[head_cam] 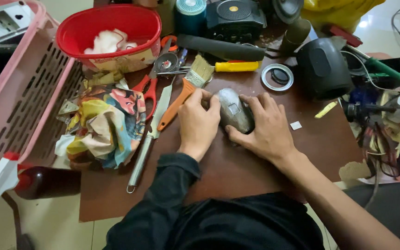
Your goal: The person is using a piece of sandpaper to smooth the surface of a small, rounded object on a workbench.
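On the cluttered brown wooden table [255, 162], left hand [197, 122] and right hand [265, 127] curl fingers around a dull grey oval metal casing [234, 111], gripping it

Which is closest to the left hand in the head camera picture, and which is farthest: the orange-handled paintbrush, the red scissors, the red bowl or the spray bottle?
From the left hand:
1. Orange-handled paintbrush, right beside the hand's outer edge.
2. Red scissors, a bit farther left and up.
3. Red bowl, up at the far left of the table.
4. Spray bottle, lying down at the near left edge.
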